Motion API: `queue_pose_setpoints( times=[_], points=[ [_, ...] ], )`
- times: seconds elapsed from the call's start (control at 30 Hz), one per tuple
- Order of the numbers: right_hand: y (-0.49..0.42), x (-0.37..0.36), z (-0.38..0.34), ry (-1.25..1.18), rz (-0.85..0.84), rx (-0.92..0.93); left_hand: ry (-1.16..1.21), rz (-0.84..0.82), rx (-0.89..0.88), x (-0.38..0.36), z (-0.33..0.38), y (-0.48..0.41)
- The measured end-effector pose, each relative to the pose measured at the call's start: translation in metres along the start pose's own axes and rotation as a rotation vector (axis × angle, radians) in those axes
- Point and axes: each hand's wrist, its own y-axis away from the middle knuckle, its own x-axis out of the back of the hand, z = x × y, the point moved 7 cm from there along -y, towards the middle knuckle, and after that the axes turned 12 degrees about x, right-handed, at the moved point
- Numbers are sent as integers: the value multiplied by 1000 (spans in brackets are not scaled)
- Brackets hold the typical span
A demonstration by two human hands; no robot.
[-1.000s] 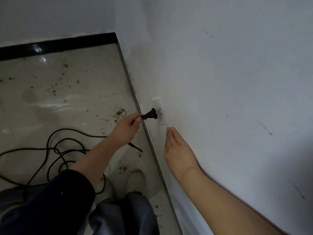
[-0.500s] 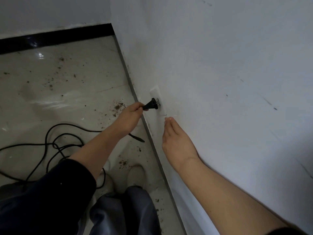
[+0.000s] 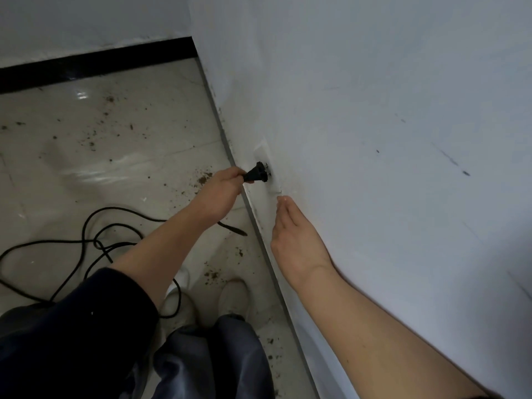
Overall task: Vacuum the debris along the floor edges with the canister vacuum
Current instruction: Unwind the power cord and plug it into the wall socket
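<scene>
We see the left grip [image 3: 221, 187] curled tight around the back end of a black plug [image 3: 257, 174]. The thumb and fingers pinch it where the cord comes out. The front of the plug is right at the white socket [image 3: 266, 165] low on the white wall [image 3: 388, 125]. We cannot tell if the prongs are in the holes or only touching them.

The right grip [image 3: 296, 240] holds nothing. Its fingers are straight and close together, and it lies flat against the wall just below the socket. The fingertips [image 3: 283, 200] almost reach the bottom edge of the socket plate.

The black cord [image 3: 98, 243] shows again under the left wrist, then runs back over the shiny tile floor [image 3: 121, 145] in loose, tangled loops to the left. One loop lies beside the two pale shoes [image 3: 233, 295].

The debris [image 3: 205, 177] is small dark crumbs and specks. A clump lies on the floor just beside the left grip, close to the edge where floor meets wall. More crumbs sit along that edge near the shoes, and more specks are spread out toward the far wall. A black baseboard [image 3: 95, 63] runs along the bottom of that far wall.

A dark sleeve [image 3: 74, 326] covers the upper left arm. Grey trousers [image 3: 213, 358] fill the bottom of the view.
</scene>
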Motion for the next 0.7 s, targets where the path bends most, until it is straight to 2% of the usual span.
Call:
queue_pose_setpoints(
  times=[0.23, 0.53, 0.7],
  points=[
    [-1, 3, -1, -23, 26, -3, -163, 78, -51, -10, 13, -4],
    [-2, 2, -1, -31, 49, -13, -167, 73, -46, -11, 12, -10],
    [-6, -1, -2, 0, 52, -9, -111, 68, -123, -16, 17, -9]
  ],
)
